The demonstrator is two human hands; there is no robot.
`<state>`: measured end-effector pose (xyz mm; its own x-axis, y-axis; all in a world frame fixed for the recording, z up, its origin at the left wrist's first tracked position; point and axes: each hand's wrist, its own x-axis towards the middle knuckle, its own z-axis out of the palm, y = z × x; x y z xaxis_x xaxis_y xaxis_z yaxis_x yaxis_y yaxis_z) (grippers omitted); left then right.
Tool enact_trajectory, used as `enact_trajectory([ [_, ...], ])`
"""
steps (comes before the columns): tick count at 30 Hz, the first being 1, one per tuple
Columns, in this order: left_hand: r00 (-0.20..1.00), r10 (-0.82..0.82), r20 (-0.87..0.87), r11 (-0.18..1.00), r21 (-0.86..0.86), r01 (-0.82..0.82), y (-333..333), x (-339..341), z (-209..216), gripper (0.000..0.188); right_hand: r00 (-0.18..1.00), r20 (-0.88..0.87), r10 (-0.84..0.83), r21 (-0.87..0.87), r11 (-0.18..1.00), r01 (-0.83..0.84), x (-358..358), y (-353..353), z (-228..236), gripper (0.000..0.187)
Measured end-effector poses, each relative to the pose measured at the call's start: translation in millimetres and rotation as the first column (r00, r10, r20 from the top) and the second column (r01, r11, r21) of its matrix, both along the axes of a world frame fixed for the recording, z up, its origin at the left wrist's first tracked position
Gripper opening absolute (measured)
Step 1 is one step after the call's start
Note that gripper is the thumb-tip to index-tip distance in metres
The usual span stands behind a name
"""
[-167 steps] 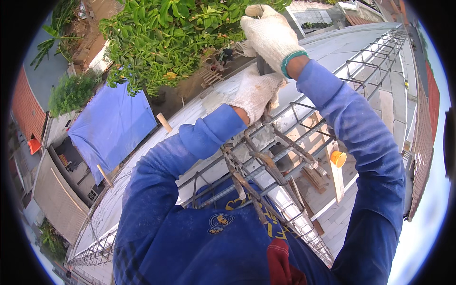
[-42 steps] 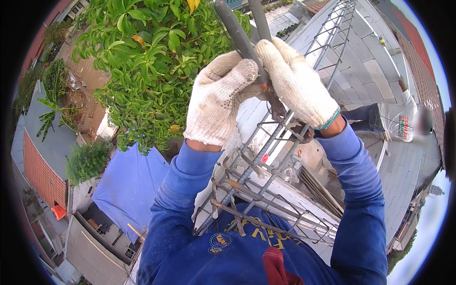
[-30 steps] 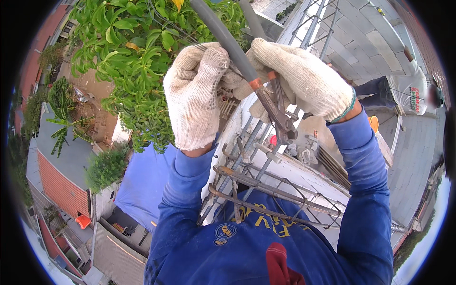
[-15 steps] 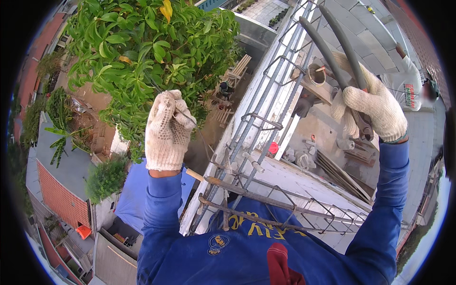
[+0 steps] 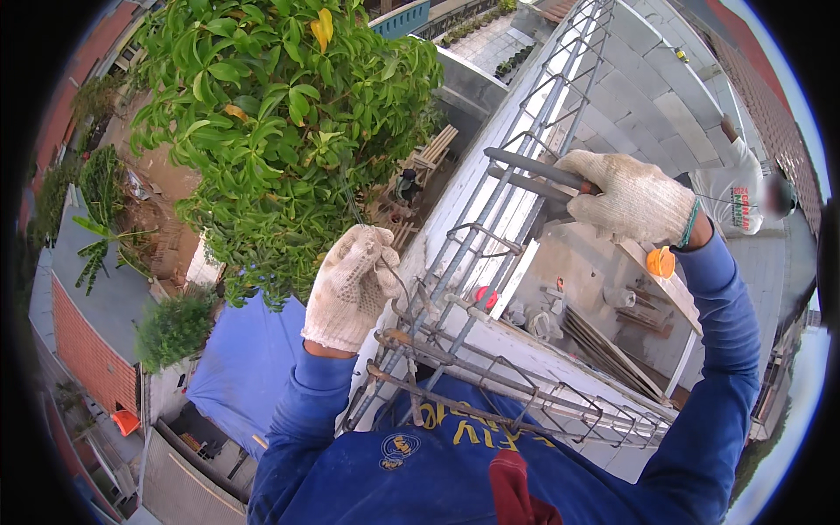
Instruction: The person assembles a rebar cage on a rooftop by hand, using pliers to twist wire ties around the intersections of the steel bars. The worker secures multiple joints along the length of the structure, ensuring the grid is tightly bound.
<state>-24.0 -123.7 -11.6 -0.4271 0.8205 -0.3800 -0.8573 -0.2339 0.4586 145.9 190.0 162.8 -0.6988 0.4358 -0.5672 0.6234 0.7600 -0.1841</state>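
My left hand (image 5: 350,284), in a knitted white glove, is closed in a pinch on a thin tie wire (image 5: 402,282). The wire runs down toward the near end of the rebar cage (image 5: 477,229). My right hand (image 5: 632,199), gloved too, grips long-handled pincers (image 5: 534,168) above the cage's right side. Their two dark grey handles point left over the bars, lying close together; the jaws are hidden by the glove. The cage has long ribbed bars joined by bent stirrups, with a second cage (image 5: 534,385) meeting it close to my chest.
A white wall top (image 5: 437,223) runs beneath the cage, with a drop on both sides. Leafy branches (image 5: 289,105) fill the upper left above a blue tarp (image 5: 249,363). Planks (image 5: 612,350) lie below right. A co-worker in a white shirt (image 5: 735,192) is at far right.
My right hand has moved up and left, turning the pincers from upward to pointing left, with their handles closer together. My left hand has come lower and rightward, still pinching the wire.
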Motion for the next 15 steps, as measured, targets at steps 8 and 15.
enact_trajectory([
  [8, 0.992, 0.074, 0.105, 0.997, 0.011, -0.076, -4, -5, -8, 0.025, 0.985, -0.17, 0.032, -0.049, 0.998, -0.041, -20, -2, -15, 0.047],
  [15, 0.96, 0.236, 0.154, 0.971, 0.0, -0.238, 8, -6, -19, 0.025, 0.833, -0.46, 0.306, 0.417, 0.903, -0.101, -16, -38, -66, 0.033],
])
